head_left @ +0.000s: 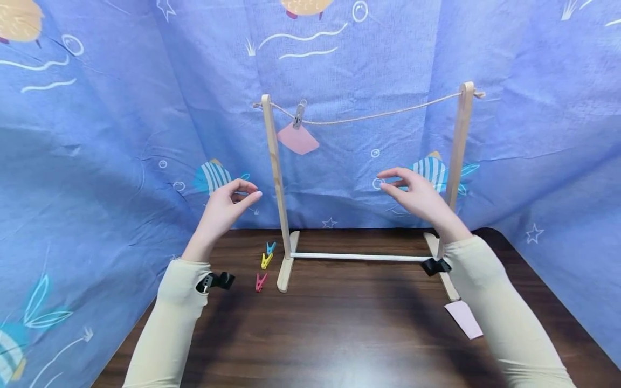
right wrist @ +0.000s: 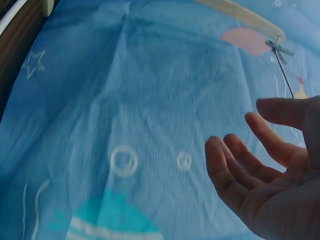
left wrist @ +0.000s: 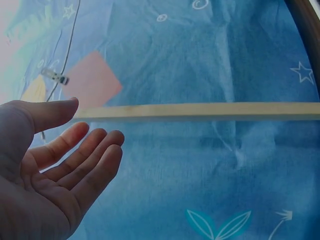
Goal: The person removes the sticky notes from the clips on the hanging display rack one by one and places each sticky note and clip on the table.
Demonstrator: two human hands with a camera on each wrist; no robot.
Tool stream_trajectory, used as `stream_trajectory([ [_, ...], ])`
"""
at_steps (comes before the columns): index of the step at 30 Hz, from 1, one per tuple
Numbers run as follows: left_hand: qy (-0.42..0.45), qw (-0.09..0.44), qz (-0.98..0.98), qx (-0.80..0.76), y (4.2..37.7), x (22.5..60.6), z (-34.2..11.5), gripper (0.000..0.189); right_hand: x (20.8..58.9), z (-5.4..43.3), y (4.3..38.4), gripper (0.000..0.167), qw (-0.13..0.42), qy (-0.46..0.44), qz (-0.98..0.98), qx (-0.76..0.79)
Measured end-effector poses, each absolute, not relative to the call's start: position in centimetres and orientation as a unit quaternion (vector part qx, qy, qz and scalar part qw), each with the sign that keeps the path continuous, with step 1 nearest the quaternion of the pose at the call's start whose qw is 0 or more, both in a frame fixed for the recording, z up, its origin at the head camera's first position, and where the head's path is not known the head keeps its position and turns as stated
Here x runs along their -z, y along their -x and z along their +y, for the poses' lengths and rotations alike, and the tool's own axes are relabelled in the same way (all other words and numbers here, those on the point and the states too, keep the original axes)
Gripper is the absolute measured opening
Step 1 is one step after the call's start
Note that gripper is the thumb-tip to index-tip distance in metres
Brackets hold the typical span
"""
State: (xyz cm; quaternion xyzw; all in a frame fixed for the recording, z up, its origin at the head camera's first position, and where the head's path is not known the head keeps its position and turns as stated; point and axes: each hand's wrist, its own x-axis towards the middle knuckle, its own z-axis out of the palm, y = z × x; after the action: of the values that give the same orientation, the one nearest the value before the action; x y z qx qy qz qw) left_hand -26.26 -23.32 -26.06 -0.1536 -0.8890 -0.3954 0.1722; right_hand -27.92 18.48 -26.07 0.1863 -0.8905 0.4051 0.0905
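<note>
A pink paper square [head_left: 298, 140] hangs by one corner from a string [head_left: 383, 114], pinned near its left end by a grey clothespin [head_left: 298, 115]. The string runs between two wooden posts. Left of the left post [head_left: 274, 167], my left hand [head_left: 228, 207] is raised in the air with loosely bent fingers and nothing in them. My right hand [head_left: 419, 199] hovers just inside the right post [head_left: 460, 140], thumb and fingers apart, holding nothing. In the left wrist view, the pink paper [left wrist: 93, 80] shows beyond the thumb.
Blue [head_left: 271, 247], yellow [head_left: 266, 261] and red [head_left: 261, 282] clothespins lie on the dark wooden table [head_left: 335, 323] beside the left foot. A folded pale pink cloth or paper [head_left: 464, 319] lies by the right forearm. A white bar [head_left: 359, 257] joins the posts low down; a blue printed curtain surrounds the table.
</note>
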Motion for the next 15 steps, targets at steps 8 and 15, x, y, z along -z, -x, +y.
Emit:
stream_trajectory([
  [8, 0.165, 0.174, -0.881, 0.407, 26.4, 25.5, -22.3, 0.037, 24.3, 14.2, 30.5, 0.035, 0.145, -0.201, -0.842, -0.479],
  [15, 0.162, 0.176, -0.880, 0.411, 26.2, 24.9, -22.3, 0.039, 22.5, 11.0, 31.9, 0.037, 0.141, -0.202, -0.816, -0.523],
])
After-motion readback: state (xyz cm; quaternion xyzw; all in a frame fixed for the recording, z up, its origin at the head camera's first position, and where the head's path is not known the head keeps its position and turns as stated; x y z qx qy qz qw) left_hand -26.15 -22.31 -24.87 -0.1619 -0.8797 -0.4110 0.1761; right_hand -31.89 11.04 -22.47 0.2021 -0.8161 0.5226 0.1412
